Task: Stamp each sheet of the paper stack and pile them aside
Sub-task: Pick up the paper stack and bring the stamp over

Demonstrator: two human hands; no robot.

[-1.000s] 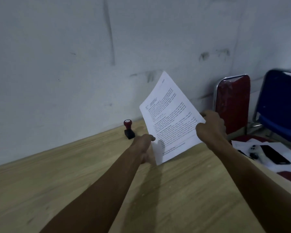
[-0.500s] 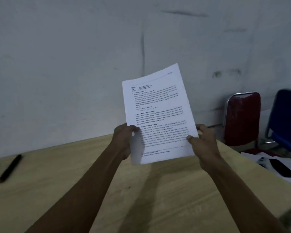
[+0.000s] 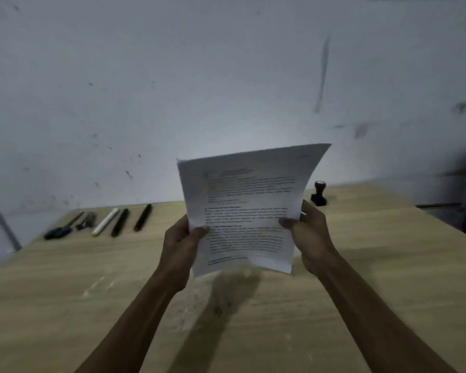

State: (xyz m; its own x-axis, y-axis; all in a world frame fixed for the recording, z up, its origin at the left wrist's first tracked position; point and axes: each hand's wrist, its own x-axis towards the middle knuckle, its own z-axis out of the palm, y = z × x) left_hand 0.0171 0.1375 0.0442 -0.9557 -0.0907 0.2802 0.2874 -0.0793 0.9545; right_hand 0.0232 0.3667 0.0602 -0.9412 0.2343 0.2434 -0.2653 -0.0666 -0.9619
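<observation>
Now both hands are pinching the papers (image 3: 242, 211) mid-frame above the table (image 3: 388, 265) — left hand (image 3: 182, 243) and right hand (image 3: 311, 238) gripping opposite edges. The stamp (image 3: 318, 194) is standing just right of the sheets — nearer the right hand.

Two hands, left hand (image 3: 182, 244) and right hand (image 3: 311, 234); one paper stack (image 3: 246, 205) at centre; one stamp (image 3: 318, 194) right of it; five pens and tools (image 3: 102, 221) at middle left.
</observation>
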